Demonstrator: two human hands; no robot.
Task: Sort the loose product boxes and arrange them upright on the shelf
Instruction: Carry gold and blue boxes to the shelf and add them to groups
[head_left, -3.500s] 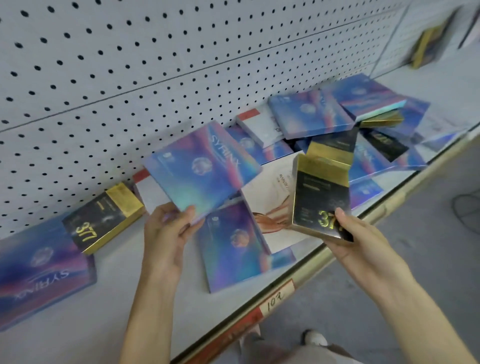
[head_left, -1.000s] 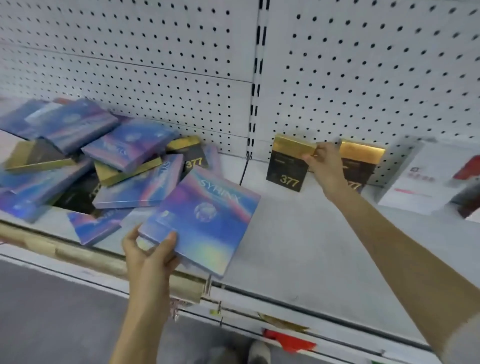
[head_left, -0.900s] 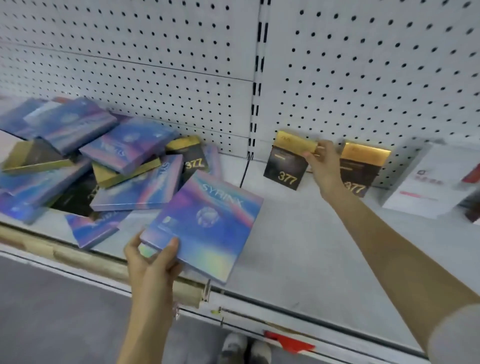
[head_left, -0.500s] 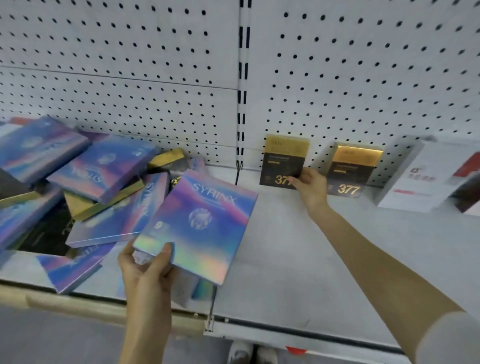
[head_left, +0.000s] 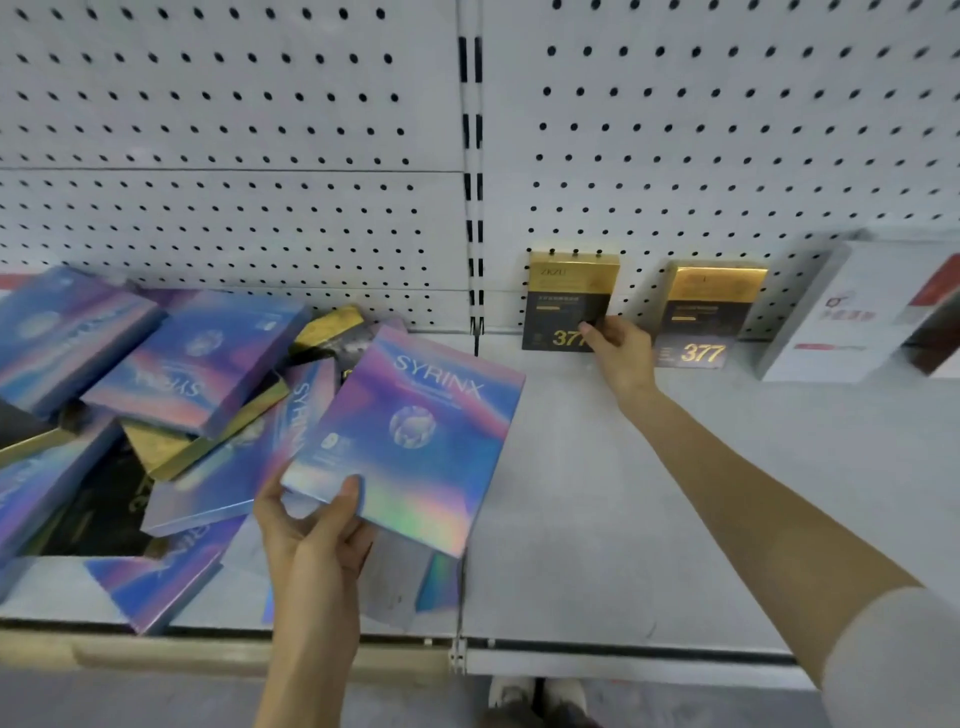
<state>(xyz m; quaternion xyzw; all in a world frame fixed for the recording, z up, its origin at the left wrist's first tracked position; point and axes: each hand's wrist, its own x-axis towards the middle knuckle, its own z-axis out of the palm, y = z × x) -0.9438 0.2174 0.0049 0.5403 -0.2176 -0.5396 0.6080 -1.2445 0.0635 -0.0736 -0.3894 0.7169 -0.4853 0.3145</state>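
Observation:
My left hand (head_left: 311, 525) grips the lower left corner of a holographic blue SYRINX box (head_left: 415, 436), held above the shelf's front. My right hand (head_left: 618, 348) reaches to the back of the shelf and pinches the lower right corner of a black-and-gold 377 box (head_left: 566, 296) that stands upright against the pegboard. A second 377 box (head_left: 706, 312) stands upright just to its right. A loose pile of SYRINX and black-and-gold boxes (head_left: 171, 395) lies on the left half of the shelf.
The grey shelf (head_left: 597, 519) has bare surface between the two arms. White boxes with red marks (head_left: 852, 312) lean at the far right. A slotted upright (head_left: 471, 171) splits the pegboard back wall. Shoes show below the shelf edge.
My right hand carried the 377 box from the pile to the back wall, stood it upright, then slid from its top edge down to its lower corner. My left hand kept the SYRINX box.

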